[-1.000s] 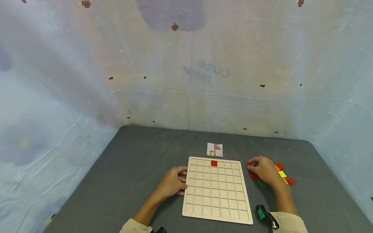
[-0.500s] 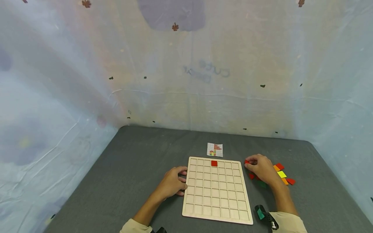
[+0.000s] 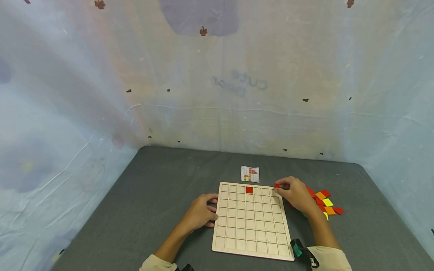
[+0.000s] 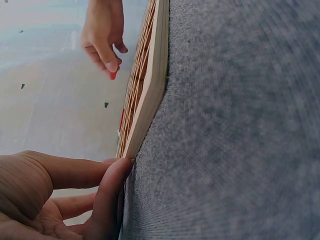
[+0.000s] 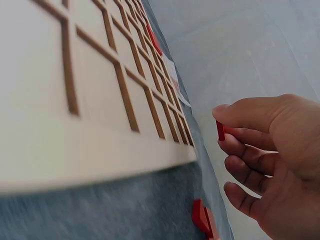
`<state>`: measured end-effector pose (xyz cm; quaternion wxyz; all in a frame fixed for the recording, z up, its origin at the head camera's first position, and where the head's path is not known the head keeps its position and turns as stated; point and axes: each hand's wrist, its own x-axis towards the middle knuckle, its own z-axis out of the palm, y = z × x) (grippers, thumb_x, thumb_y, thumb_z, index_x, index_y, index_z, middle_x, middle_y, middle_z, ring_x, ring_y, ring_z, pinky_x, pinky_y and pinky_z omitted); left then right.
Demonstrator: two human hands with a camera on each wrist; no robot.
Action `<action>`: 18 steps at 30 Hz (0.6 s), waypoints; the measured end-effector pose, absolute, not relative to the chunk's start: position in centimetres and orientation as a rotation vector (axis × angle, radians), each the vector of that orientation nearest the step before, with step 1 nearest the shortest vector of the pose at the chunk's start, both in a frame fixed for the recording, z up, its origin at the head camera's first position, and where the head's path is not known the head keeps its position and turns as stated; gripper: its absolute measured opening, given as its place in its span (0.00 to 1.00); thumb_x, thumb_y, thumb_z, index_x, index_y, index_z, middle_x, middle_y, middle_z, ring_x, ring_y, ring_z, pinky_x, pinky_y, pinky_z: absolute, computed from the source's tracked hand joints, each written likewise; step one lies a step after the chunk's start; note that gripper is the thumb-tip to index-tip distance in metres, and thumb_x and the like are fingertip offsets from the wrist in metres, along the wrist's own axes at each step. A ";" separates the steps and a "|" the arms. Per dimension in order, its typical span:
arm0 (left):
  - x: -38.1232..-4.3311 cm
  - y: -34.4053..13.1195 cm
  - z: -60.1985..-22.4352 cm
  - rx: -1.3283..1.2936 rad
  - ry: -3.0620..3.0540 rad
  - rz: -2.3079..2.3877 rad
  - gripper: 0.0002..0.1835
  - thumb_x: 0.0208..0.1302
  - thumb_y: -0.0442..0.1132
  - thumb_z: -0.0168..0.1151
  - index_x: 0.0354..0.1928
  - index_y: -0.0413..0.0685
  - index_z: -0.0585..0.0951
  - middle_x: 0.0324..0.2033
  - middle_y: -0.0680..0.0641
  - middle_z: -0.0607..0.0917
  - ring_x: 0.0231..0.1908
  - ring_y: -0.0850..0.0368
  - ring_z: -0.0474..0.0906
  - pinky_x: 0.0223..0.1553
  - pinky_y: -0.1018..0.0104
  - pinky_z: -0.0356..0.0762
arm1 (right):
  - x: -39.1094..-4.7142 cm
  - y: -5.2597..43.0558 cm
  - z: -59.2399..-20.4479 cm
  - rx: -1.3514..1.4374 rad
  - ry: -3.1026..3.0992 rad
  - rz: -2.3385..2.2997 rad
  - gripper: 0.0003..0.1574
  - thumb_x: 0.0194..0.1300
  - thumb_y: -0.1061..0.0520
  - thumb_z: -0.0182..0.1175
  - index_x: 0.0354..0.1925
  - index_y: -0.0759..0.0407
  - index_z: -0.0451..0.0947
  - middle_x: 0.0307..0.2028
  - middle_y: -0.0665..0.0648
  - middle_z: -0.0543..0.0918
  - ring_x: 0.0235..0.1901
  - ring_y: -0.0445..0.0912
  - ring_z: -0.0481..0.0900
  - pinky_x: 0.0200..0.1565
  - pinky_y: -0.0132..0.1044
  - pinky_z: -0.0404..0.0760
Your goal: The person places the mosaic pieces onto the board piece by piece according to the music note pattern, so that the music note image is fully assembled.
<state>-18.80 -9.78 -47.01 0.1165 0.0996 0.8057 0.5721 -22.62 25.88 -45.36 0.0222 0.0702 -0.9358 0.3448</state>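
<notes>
My right hand (image 3: 295, 194) pinches a small red tile (image 5: 220, 131) between thumb and fingertip, above the far right corner of the wooden grid board (image 3: 251, 227). The tile stands on edge in the right wrist view, with the other fingers loosely bent below it. At the board's left edge rests my left hand (image 3: 199, 212), thumb and fingertips touching the rim; its thumb (image 4: 112, 182) lies right against the side in the left wrist view. One red square tile (image 3: 249, 190) sits in the fourth cell of the far row. The other cells show bare wood.
Right of the board lies a loose pile of red, orange, yellow (image 3: 327, 202) and green tiles, partly hidden by the right hand and forearm. A small pattern card (image 3: 249, 174) lies just beyond the board's far edge. Behind the grey table (image 3: 162, 177) hangs a patterned sheet.
My right hand has lifted a red tile from the pile and carried it left to the board's far right corner, uncovering more of the pile. The left hand has stayed put.
</notes>
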 end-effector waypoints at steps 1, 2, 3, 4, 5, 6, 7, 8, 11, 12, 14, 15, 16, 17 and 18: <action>-18.8 -9.8 -47.1 0.291 2.362 1.672 0.38 0.54 0.20 0.70 0.71 0.31 0.74 0.57 0.36 0.79 0.46 0.48 0.83 0.25 0.58 0.90 | -22.6 25.7 -45.4 0.226 -2.898 1.077 0.17 0.71 0.55 0.70 0.52 0.65 0.87 0.50 0.64 0.83 0.47 0.54 0.81 0.44 0.44 0.84; -18.8 -9.8 -47.1 0.291 2.365 1.668 0.38 0.54 0.20 0.70 0.71 0.31 0.74 0.57 0.36 0.79 0.46 0.48 0.83 0.25 0.58 0.90 | -22.6 25.4 -45.4 0.227 -2.897 1.086 0.16 0.71 0.56 0.70 0.52 0.64 0.87 0.50 0.63 0.83 0.47 0.53 0.81 0.44 0.43 0.84; -18.8 -9.8 -47.1 0.289 2.368 1.664 0.38 0.54 0.20 0.70 0.71 0.31 0.74 0.57 0.36 0.79 0.46 0.49 0.83 0.25 0.59 0.90 | -22.7 25.2 -45.4 0.235 -2.899 1.089 0.16 0.71 0.56 0.70 0.52 0.64 0.87 0.50 0.63 0.83 0.47 0.53 0.81 0.43 0.42 0.83; -18.8 -9.8 -47.1 0.287 2.371 1.660 0.38 0.54 0.21 0.70 0.71 0.31 0.74 0.57 0.36 0.79 0.46 0.49 0.83 0.25 0.59 0.90 | -22.7 25.0 -45.5 0.241 -2.900 1.096 0.16 0.71 0.57 0.70 0.52 0.64 0.87 0.50 0.62 0.83 0.46 0.53 0.81 0.43 0.42 0.83; -18.9 -9.8 -47.2 0.287 2.373 1.656 0.38 0.54 0.21 0.70 0.71 0.31 0.74 0.57 0.36 0.79 0.46 0.49 0.83 0.25 0.59 0.90 | -22.7 24.9 -45.5 0.251 -2.901 1.103 0.16 0.71 0.57 0.70 0.52 0.64 0.87 0.50 0.62 0.83 0.46 0.53 0.81 0.43 0.42 0.83; -18.9 -9.8 -47.2 0.288 2.374 1.655 0.38 0.54 0.20 0.70 0.71 0.31 0.74 0.58 0.36 0.79 0.46 0.49 0.83 0.25 0.59 0.90 | -22.7 24.7 -45.5 0.256 -2.903 1.110 0.15 0.71 0.57 0.69 0.52 0.64 0.87 0.49 0.62 0.83 0.46 0.52 0.81 0.43 0.42 0.83; -18.9 -9.8 -47.2 0.290 2.375 1.654 0.38 0.54 0.20 0.70 0.71 0.31 0.74 0.58 0.36 0.79 0.46 0.49 0.83 0.25 0.59 0.90 | -22.7 24.5 -45.5 0.263 -2.906 1.113 0.15 0.71 0.57 0.69 0.52 0.64 0.87 0.49 0.62 0.83 0.46 0.52 0.81 0.43 0.42 0.82; -18.9 -9.8 -47.2 0.292 2.375 1.655 0.38 0.54 0.20 0.70 0.71 0.31 0.74 0.58 0.36 0.79 0.46 0.49 0.83 0.25 0.59 0.90 | -22.7 24.3 -45.5 0.267 -2.907 1.114 0.15 0.71 0.57 0.69 0.52 0.64 0.87 0.49 0.61 0.83 0.45 0.51 0.80 0.43 0.42 0.82; -18.9 -9.8 -47.2 0.296 2.371 1.658 0.38 0.54 0.20 0.70 0.71 0.31 0.74 0.58 0.36 0.79 0.46 0.48 0.83 0.25 0.58 0.90 | -22.8 23.8 -45.6 0.278 -2.906 1.120 0.14 0.71 0.57 0.70 0.51 0.63 0.87 0.48 0.60 0.83 0.45 0.50 0.80 0.43 0.43 0.81; -18.9 -9.8 -47.2 0.296 2.369 1.659 0.38 0.54 0.20 0.70 0.71 0.31 0.74 0.58 0.36 0.79 0.47 0.48 0.83 0.25 0.58 0.90 | -22.8 23.6 -45.5 0.283 -2.903 1.124 0.14 0.71 0.57 0.70 0.51 0.63 0.87 0.48 0.60 0.83 0.45 0.50 0.80 0.44 0.43 0.81; -18.8 -9.8 -47.2 0.297 2.367 1.662 0.38 0.54 0.20 0.70 0.71 0.31 0.74 0.58 0.36 0.79 0.47 0.48 0.83 0.25 0.57 0.90 | -22.7 23.3 -45.5 0.293 -2.894 1.143 0.14 0.71 0.57 0.70 0.51 0.63 0.87 0.48 0.60 0.83 0.45 0.51 0.80 0.44 0.43 0.82; -18.8 -9.7 -47.2 0.296 2.367 1.664 0.38 0.54 0.20 0.70 0.71 0.31 0.74 0.58 0.36 0.79 0.47 0.47 0.83 0.26 0.57 0.90 | -22.7 23.2 -45.5 0.300 -2.889 1.153 0.14 0.71 0.57 0.69 0.51 0.63 0.87 0.49 0.60 0.83 0.45 0.51 0.80 0.44 0.42 0.82; -18.8 -9.7 -47.1 0.296 2.367 1.665 0.38 0.54 0.20 0.70 0.71 0.31 0.74 0.58 0.36 0.79 0.47 0.47 0.83 0.26 0.57 0.90 | -22.7 23.0 -45.5 0.308 -2.885 1.169 0.14 0.71 0.57 0.69 0.51 0.64 0.87 0.49 0.60 0.83 0.45 0.50 0.80 0.44 0.42 0.82; -18.8 -9.7 -47.1 0.294 2.368 1.666 0.38 0.54 0.20 0.70 0.71 0.31 0.74 0.58 0.36 0.79 0.47 0.47 0.83 0.26 0.57 0.90 | -22.7 22.9 -45.5 0.313 -2.880 1.185 0.14 0.71 0.58 0.69 0.51 0.64 0.87 0.49 0.61 0.83 0.45 0.51 0.81 0.44 0.42 0.83; -18.8 -9.7 -47.2 0.292 2.368 1.666 0.38 0.54 0.20 0.71 0.71 0.31 0.74 0.58 0.36 0.79 0.47 0.47 0.83 0.26 0.57 0.90 | -22.7 22.8 -45.5 0.318 -2.877 1.199 0.14 0.71 0.58 0.69 0.51 0.64 0.87 0.49 0.61 0.83 0.45 0.50 0.80 0.43 0.41 0.83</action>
